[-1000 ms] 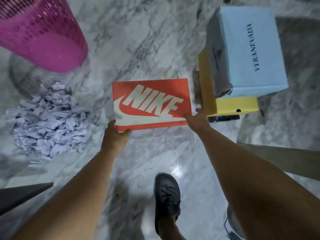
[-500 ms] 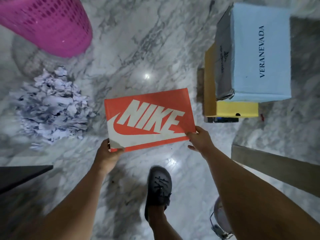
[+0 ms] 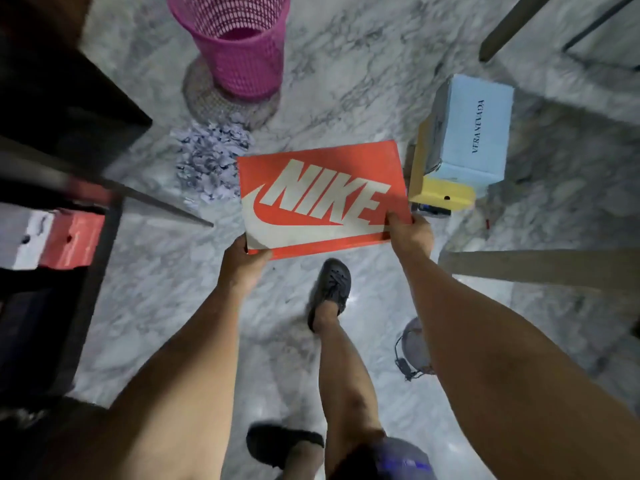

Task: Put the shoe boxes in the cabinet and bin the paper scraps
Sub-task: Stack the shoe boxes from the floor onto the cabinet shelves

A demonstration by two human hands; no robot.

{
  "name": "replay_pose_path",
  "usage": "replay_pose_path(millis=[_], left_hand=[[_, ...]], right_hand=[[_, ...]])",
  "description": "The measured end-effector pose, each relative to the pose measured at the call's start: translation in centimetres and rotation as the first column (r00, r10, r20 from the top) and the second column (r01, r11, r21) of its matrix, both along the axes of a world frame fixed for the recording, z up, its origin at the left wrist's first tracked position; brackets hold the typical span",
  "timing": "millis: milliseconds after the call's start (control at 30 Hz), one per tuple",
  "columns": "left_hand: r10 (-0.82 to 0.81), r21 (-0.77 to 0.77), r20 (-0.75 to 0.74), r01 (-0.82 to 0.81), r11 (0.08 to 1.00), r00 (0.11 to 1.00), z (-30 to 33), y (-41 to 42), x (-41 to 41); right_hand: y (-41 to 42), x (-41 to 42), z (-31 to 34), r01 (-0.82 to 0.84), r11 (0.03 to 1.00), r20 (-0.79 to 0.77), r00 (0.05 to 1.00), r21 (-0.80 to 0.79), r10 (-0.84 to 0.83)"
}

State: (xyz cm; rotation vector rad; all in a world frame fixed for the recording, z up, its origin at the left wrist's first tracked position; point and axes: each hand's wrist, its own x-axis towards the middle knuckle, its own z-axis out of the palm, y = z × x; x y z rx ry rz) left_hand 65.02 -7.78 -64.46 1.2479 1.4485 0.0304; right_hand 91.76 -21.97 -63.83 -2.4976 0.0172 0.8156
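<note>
I hold an orange shoe box (image 3: 322, 195) with a big white logo above the marble floor. My left hand (image 3: 242, 265) grips its near left corner and my right hand (image 3: 410, 233) grips its near right corner. To the right stands a stack: a light blue box (image 3: 474, 129) on a yellow box (image 3: 440, 192). A pile of paper scraps (image 3: 211, 161) lies on the floor left of the held box. Behind the pile stands the pink mesh bin (image 3: 239, 43). A dark cabinet (image 3: 52, 140) is at the left with a red and white box (image 3: 55, 237) inside.
My feet in dark shoes (image 3: 330, 285) stand on the marble floor below the held box. A wooden board (image 3: 540, 271) juts in from the right. A small round grey object with a cord (image 3: 412, 348) sits by my right arm. Dark furniture legs (image 3: 512, 26) cross the top right.
The box has been lifted off the floor and carried toward me. My view has swung left and back, bringing the cabinet and the whole bin into sight.
</note>
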Motion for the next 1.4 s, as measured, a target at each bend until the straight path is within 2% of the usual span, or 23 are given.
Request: replay_pose_path(millis=[167,233,333,433,567,667,800,900,1100,1300,1400], left_hand=[[0.106,-0.008,0.027,-0.106,0.994,0.994,12.2,-8.8,-13.6],[0.195,-0.022,-0.010,-0.195,0.981,0.981,16.1,-11.6,-19.8],[0.363,0.001,-0.037,-0.363,0.932,0.931,21.0,-14.7,-28.1],[0.534,0.096,-0.059,-0.528,0.844,0.843,25.3,-15.7,-34.5],[0.765,0.193,-0.057,-0.745,0.639,0.641,29.5,-14.1,-40.6],[0.880,0.226,0.048,-0.864,0.450,0.472,32.5,-11.9,-44.1],[0.952,0.251,0.204,-0.952,0.176,0.229,36.0,-8.4,-48.3],[0.955,0.234,0.290,-0.972,0.001,0.070,38.1,-4.9,-51.2],[0.912,0.214,0.398,-0.958,-0.192,-0.094,36.8,2.4,-57.3],[0.804,-0.028,0.477,-0.920,-0.391,-0.356,33.2,7.8,-61.6],[0.733,-0.129,0.455,-0.852,-0.508,-0.505,33.8,9.1,-61.8]], right_hand=[[-4.6,-11.6,12.6,-0.203,0.979,0.028,0.979,-0.021,0.203],[-5.3,-16.6,15.7,-0.282,0.958,0.012,0.959,0.041,0.282],[-4.7,-24.3,19.1,-0.400,0.910,-0.015,0.915,0.112,0.404],[-2.7,-31.7,22.0,-0.496,0.850,-0.009,0.863,0.176,0.505],[2.6,-39.9,25.2,-0.568,0.772,0.034,0.811,0.284,0.584],[6.9,-45.1,28.3,-0.609,0.713,0.093,0.779,0.349,0.620],[13.5,-51.0,32.2,-0.672,0.615,0.093,0.703,0.412,0.706],[19.5,-54.9,34.9,-0.720,0.517,0.108,0.625,0.464,0.773],[31.3,-62.4,35.9,-0.763,0.314,0.130,0.458,0.565,0.879],[37.9,-67.1,31.8,-0.818,0.111,0.068,0.180,0.564,0.981],[39.1,-68.6,31.6,-0.830,0.073,0.068,0.132,0.552,0.989]])
